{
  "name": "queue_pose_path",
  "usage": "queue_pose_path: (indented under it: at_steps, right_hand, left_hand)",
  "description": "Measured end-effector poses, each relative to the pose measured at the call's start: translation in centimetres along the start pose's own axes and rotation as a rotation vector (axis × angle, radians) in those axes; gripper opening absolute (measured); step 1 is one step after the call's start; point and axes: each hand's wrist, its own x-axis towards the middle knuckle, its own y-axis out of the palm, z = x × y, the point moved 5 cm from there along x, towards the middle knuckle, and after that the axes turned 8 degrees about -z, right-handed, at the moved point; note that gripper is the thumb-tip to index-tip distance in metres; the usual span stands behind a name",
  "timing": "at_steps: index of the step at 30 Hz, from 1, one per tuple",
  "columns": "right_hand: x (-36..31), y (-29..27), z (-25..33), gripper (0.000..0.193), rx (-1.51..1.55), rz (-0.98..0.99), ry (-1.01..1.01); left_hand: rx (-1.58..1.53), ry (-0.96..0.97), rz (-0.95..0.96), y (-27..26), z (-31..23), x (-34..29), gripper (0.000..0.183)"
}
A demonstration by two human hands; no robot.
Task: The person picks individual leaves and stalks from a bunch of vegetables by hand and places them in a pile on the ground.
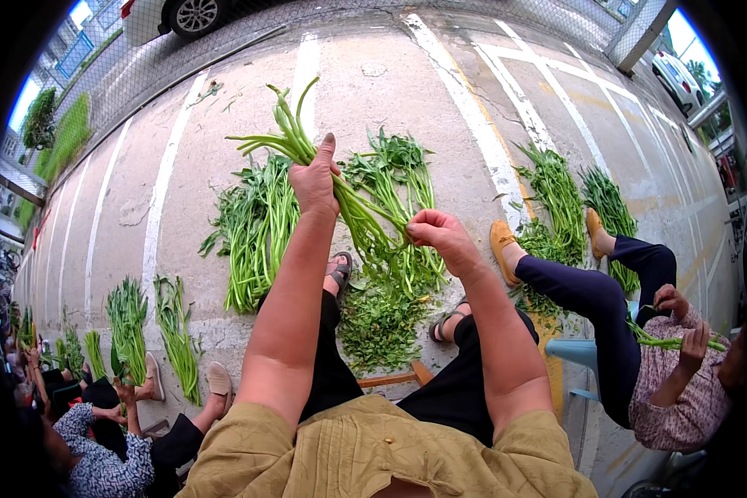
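My left hand [314,184] is closed round a bunch of water spinach [358,217], its thumb laid along the top. The pale cut stems fan out beyond the fist, and the leafy ends hang down toward my right. At those leafy ends my right hand [442,239] pinches with thumb and fingertips; the exact bit between them is too small to tell. Under the bunch, between my sandalled feet, lies a heap of loose green leaves [382,325]. On the ground ahead rest two piles of long stems, a left pile [261,241] and a right pile [397,170].
To my right a person [681,373] on a blue stool [574,353] holds green stems, with more piles [554,195] by their feet. Several people sit at the left beside further bunches [127,319]. A wire fence [249,21] and parked cars stand beyond the white-lined pavement.
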Motion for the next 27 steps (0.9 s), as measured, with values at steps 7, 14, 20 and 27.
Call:
queue_pose_path:
  at_steps: [7,14,20,27]
  right_hand:
    - [-0.3,0.4,0.2,0.010,-0.023,-0.002,0.063]
    - [-0.2,0.3,-0.3,0.010,-0.017,0.017,0.090]
    - [-0.3,0.3,-0.4,0.008,0.028,-0.001,0.145]
    - [-0.3,1.1,-1.0,0.011,0.020,-0.029,0.217]
  left_hand:
    - [0.066,0.089,0.011,-0.4,-0.1,0.6,0.029]
    - [0.102,0.150,0.024,-0.4,-0.2,0.7,0.031]
    - [0.124,0.173,0.010,-0.3,-0.5,0.4,0.031]
    - [0.054,0.308,0.016,0.0,-1.2,-0.6,0.028]
